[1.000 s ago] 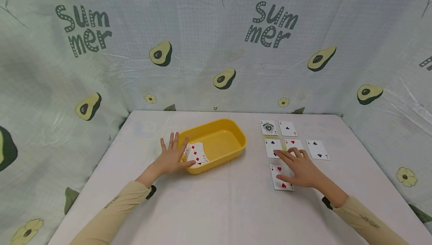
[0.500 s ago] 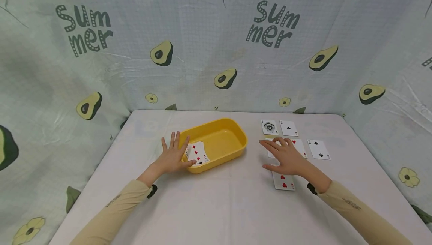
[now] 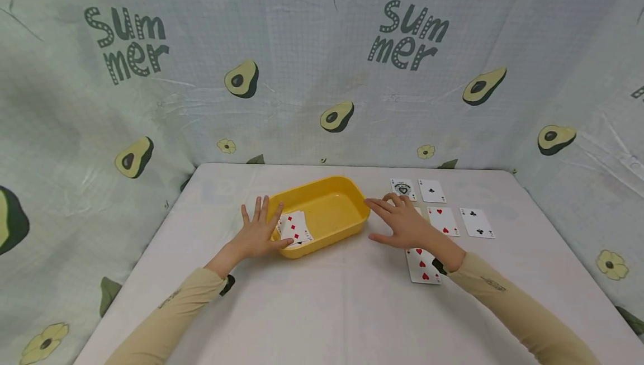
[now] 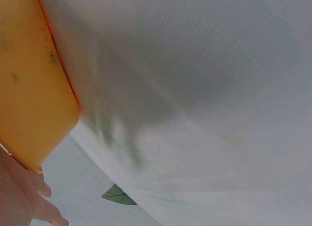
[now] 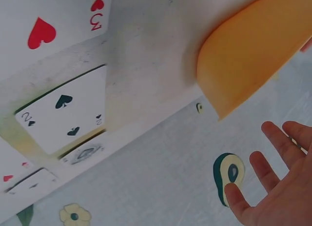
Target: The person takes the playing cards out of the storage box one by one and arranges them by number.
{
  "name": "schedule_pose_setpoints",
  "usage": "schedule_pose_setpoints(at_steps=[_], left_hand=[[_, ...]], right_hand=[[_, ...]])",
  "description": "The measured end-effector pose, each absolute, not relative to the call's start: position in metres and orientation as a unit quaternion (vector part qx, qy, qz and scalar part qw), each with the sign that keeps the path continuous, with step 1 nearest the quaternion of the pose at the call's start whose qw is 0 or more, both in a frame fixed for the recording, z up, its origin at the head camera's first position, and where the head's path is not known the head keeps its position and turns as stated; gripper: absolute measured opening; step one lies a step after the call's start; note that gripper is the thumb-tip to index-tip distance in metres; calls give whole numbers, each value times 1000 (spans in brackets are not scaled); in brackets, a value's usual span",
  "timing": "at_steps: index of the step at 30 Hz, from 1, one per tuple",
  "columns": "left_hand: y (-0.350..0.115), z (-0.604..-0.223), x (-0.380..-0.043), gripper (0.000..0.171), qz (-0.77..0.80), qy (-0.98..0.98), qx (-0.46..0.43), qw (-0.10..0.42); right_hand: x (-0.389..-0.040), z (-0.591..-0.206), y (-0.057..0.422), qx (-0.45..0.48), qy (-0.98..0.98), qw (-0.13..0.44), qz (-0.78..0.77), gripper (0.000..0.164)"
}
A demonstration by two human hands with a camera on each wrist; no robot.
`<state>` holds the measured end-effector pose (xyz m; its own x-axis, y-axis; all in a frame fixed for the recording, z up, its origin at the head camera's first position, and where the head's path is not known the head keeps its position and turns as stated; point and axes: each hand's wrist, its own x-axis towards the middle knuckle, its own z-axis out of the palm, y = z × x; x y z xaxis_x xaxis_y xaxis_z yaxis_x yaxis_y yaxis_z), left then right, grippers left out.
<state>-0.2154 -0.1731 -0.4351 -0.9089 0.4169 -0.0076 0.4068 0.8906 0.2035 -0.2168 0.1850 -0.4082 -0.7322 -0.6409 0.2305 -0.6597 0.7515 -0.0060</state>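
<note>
My left hand [image 3: 256, 236] rests at the left end of a yellow plastic tray [image 3: 342, 203], fingers spread and thumb over the near rim. In that end of the tray lie several playing cards, the three of diamonds [image 3: 297, 226] uppermost. My right hand [image 3: 405, 225] hovers beside the tray's right end, its fingers stretched out and nothing held; whether the fingertips touch the rim I cannot tell. Beneath it, the two of spades [image 5: 63, 109] is mostly hidden in the head view. The three of hearts [image 3: 421, 267] lies face up by the right wrist.
Farther back on the white table [image 3: 312, 309] lie the ace of spades [image 3: 403, 188] and ace of clubs [image 3: 431, 191]. The two of hearts [image 3: 444, 221] and two of clubs [image 3: 477, 223] lie to the right. A printed avocado curtain [image 3: 282, 35] hangs behind.
My right hand has moved left, from over the cards to the tray's right end, uncovering the two of hearts. The left hand has kept its place at the tray.
</note>
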Motion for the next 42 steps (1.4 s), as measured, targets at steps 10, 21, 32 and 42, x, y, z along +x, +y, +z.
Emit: schedule_pose_setpoints(at_steps=[10, 21, 32, 42], left_hand=[[-173, -435, -214, 94, 106, 970, 216, 28], [-173, -436, -214, 94, 102, 971, 214, 26], [-174, -437, -215, 94, 98, 973, 209, 29], [-175, -437, -215, 93, 94, 973, 212, 21]], right_hand=[[-226, -411, 161, 376, -917, 126, 53, 71], [-233, -415, 129, 385, -916, 88, 72, 65], [-245, -427, 103, 376, -924, 50, 57, 59], [-252, -427, 79, 379, -924, 18, 49, 55]])
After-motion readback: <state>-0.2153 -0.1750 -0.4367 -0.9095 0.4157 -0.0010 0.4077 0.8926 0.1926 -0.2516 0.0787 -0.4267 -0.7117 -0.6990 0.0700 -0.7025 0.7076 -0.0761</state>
